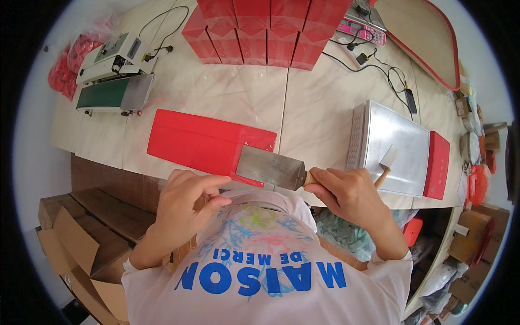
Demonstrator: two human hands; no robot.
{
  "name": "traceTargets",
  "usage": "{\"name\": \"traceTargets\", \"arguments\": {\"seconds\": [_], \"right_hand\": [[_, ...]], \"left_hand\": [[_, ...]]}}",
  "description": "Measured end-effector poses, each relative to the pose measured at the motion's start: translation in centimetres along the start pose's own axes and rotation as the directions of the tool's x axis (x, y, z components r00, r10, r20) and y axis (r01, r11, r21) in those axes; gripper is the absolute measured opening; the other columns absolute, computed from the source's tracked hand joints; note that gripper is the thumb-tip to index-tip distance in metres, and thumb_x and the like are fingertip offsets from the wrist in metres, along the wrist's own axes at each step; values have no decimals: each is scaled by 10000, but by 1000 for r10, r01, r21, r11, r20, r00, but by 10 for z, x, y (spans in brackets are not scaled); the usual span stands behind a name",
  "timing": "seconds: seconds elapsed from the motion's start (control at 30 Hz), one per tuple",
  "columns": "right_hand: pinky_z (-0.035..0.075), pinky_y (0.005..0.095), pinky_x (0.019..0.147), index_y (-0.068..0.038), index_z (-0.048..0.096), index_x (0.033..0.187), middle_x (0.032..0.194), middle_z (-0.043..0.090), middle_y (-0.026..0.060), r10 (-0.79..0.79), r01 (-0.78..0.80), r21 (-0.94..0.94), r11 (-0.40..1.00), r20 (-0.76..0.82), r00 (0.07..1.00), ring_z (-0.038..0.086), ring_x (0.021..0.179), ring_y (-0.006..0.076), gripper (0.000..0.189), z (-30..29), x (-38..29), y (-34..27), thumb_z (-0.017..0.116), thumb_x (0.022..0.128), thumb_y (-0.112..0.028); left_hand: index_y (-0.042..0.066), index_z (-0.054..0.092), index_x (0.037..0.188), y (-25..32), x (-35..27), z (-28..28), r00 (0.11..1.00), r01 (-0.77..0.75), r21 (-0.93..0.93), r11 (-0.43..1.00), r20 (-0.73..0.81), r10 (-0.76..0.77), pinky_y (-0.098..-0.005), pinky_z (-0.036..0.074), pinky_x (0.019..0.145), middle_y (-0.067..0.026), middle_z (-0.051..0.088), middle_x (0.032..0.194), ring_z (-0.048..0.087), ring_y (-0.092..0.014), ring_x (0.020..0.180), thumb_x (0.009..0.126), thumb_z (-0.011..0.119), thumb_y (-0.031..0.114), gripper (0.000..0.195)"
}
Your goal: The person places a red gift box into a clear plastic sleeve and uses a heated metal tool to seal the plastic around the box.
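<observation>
My right hand [349,195] grips the wooden handle of a broad metal spatula [270,166]. Its flat blade lies over the right end of a long red box [195,140] at the table's front edge. Clear film is visible at that end of the box; whether the blade touches it I cannot tell. My left hand [187,199] is just in front of the box, thumb and forefinger apart, with nothing seen between them. To the right stands a metal-topped unit [400,142] with a vented side. A smaller scraper [388,160] with a wooden handle lies on it.
Stacked red boxes [260,44] wrapped in film stand at the back. A belt sealing machine [113,73] is at left, a scale [363,30] and black cables [386,77] at right. Another red box [436,164] adjoins the metal-topped unit. Open cartons [85,239] are below left.
</observation>
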State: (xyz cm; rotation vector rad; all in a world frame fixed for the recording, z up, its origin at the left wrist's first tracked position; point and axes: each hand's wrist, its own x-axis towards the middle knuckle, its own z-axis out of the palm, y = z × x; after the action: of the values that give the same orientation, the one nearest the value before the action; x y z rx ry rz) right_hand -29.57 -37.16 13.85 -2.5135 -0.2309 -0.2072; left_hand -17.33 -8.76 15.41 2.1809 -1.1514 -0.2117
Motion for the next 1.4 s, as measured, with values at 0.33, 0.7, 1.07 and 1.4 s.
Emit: {"name": "traceTargets", "arguments": {"seconds": [0.33, 0.7, 1.07, 1.4], "right_hand": [[417, 353, 425, -47, 625, 851, 588, 565, 61, -40, 40, 14, 999, -8, 999, 539, 464, 255, 234, 9, 5, -5, 670, 898, -272], [417, 350, 422, -67, 622, 848, 586, 575, 50, -80, 80, -28, 996, -17, 997, 546, 462, 250, 230, 13, 10, -6, 652, 915, -284], [459, 329, 481, -10, 675, 908, 654, 618, 98, 139, -139, -9, 990, 30, 990, 607, 522, 253, 198, -29, -38, -1, 734, 843, -188], [444, 335, 455, -9, 671, 904, 666, 628, 83, 36, -40, 72, 997, 61, 998, 607, 524, 250, 260, -2, -24, -15, 745, 819, -243]], "left_hand": [[119, 685, 964, 4, 11, 6, 964, -264, 293, 919, 66, 257, -411, 431, 816, -60, 579, 958, 543, -246, 939, 667, 814, 243, 347], [137, 696, 823, -18, 23, 3, 940, -309, 320, 896, -41, 339, -388, 411, 800, -1, 591, 822, 578, -199, 810, 720, 753, 141, 118], [124, 693, 798, -31, 45, 4, 964, -245, 171, 954, -61, 258, -353, 386, 836, 0, 608, 830, 573, -187, 815, 781, 723, 146, 41], [127, 641, 756, -53, 64, 23, 958, -248, 152, 957, -106, 265, -345, 375, 834, 16, 581, 812, 570, -172, 837, 774, 758, 222, 152]]}}
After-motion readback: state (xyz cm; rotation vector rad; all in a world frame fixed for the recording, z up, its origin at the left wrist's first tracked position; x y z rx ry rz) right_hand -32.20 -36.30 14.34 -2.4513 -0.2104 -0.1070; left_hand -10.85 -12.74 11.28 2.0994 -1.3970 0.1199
